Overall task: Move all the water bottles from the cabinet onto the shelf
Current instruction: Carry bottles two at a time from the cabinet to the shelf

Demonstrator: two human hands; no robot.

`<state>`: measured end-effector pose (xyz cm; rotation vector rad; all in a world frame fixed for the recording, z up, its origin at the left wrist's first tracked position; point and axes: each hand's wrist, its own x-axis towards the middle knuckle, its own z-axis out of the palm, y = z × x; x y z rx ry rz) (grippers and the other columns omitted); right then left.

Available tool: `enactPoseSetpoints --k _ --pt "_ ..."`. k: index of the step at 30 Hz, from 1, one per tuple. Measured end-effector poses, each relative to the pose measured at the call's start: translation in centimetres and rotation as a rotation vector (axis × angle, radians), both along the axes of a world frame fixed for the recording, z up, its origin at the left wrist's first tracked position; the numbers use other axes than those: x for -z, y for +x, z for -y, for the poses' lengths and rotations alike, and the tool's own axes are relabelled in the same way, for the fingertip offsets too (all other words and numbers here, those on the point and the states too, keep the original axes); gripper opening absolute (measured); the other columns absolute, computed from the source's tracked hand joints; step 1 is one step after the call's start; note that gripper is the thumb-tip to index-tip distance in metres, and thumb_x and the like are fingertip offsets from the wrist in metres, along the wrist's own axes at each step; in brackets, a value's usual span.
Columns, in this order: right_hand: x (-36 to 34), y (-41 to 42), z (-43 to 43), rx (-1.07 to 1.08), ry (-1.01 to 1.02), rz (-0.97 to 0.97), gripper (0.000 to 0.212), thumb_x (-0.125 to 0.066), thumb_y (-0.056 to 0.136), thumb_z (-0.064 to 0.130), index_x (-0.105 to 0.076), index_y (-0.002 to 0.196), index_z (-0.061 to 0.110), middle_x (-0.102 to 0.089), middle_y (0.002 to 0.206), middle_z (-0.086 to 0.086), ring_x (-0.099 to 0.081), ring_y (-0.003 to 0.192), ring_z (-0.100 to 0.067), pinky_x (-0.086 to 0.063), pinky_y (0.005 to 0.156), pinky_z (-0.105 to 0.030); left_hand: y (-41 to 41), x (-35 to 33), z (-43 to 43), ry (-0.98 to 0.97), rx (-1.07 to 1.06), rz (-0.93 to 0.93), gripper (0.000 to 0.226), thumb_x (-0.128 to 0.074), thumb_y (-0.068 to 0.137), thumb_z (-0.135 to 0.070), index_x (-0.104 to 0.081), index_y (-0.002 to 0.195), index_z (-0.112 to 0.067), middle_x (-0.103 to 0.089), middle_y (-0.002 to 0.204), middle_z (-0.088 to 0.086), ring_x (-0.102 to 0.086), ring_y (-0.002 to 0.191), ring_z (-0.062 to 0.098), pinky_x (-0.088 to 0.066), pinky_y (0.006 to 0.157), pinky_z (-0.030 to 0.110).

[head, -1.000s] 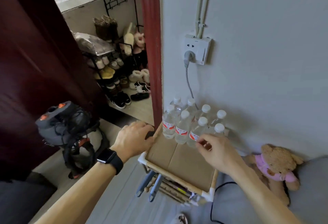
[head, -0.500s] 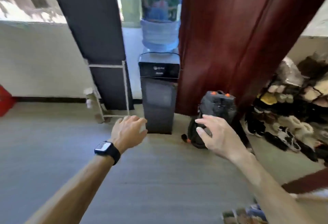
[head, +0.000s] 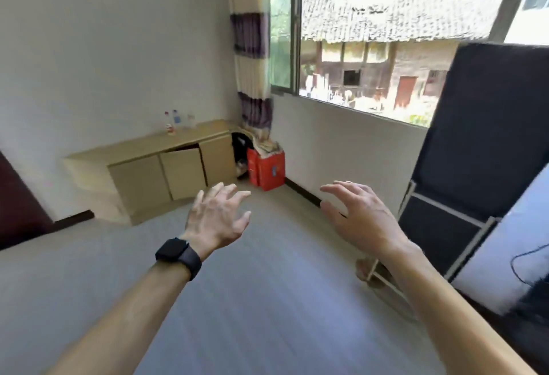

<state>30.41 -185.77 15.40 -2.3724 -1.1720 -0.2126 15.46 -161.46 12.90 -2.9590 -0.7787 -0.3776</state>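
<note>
A low beige cabinet stands against the far left wall, one of its doors hanging slightly ajar. On its top, toward the back, stand a few clear water bottles, one with a red label. My left hand, with a black watch on the wrist, is raised in front of me with fingers spread and holds nothing. My right hand is raised beside it, fingers also spread and empty. Both hands are well short of the cabinet. The shelf is out of view.
A red box with papers on it sits in the corner under a striped curtain. A dark folded frame leans at the right under the window. Grey floor lies between me and the cabinet.
The view has swung left from the shelf of bottles, past the water dispenser, to the cabinet across the room. Both hands left the shelf and now hang raised and empty.
</note>
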Motion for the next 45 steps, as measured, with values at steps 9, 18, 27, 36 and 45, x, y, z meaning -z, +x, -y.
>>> enactPoseSetpoints --k 9,18,27,36,45 --pt "-1.0 9.5 -21.3 -0.187 0.056 0.06 0.041 -0.044 0.098 0.053 -0.052 0.136 0.041 -0.049 0.145 0.017 -0.033 0.14 -0.013 -0.034 0.113 -0.034 2.1 0.1 -18.6 -0.02 -0.248 0.058 0.049 -0.042 0.093 -0.058 -0.043 0.14 -0.045 -0.039 0.153 -0.006 -0.027 0.145 0.017 -0.025 0.115 0.045" --pt "-2.1 16.5 -43.4 -0.332 0.061 0.029 0.04 -0.044 0.098 0.054 -0.05 0.136 0.044 -0.047 0.145 0.022 -0.03 0.141 -0.009 -0.032 0.114 -0.034 2.6 -1.9 -37.9 0.046 -0.454 0.071 0.049 -0.039 0.091 -0.061 -0.048 0.137 -0.045 -0.046 0.147 -0.011 -0.038 0.137 0.012 -0.031 0.111 0.035" --pt "-1.3 22.3 -64.7 -0.388 -0.001 0.07 0.043 -0.043 0.098 0.056 -0.048 0.138 0.044 -0.046 0.146 0.022 -0.029 0.14 -0.007 -0.031 0.11 -0.031 7.0 -0.5 -59.2 0.008 -0.504 0.023 0.05 -0.039 0.09 -0.059 -0.047 0.137 -0.044 -0.046 0.146 -0.011 -0.041 0.134 0.015 -0.035 0.107 0.038" --pt "-2.7 30.4 -83.4 -0.286 0.061 0.062 0.039 -0.048 0.098 0.049 -0.052 0.137 0.042 -0.048 0.145 0.018 -0.032 0.139 -0.009 -0.032 0.107 -0.03 18.9 -2.0 -80.3 0.048 -0.364 0.034 0.046 -0.043 0.092 -0.054 -0.049 0.135 -0.041 -0.049 0.143 -0.012 -0.042 0.133 0.015 -0.036 0.105 0.038" --pt "1.3 42.6 -104.4 -0.319 0.021 0.032 0.041 -0.049 0.097 0.048 -0.05 0.137 0.042 -0.049 0.145 0.017 -0.035 0.138 -0.011 -0.032 0.111 -0.03 29.6 1.6 -100.5 0.003 -0.396 -0.02 0.047 -0.039 0.094 -0.054 -0.045 0.14 -0.041 -0.045 0.147 -0.013 -0.04 0.135 0.015 -0.034 0.108 0.04"
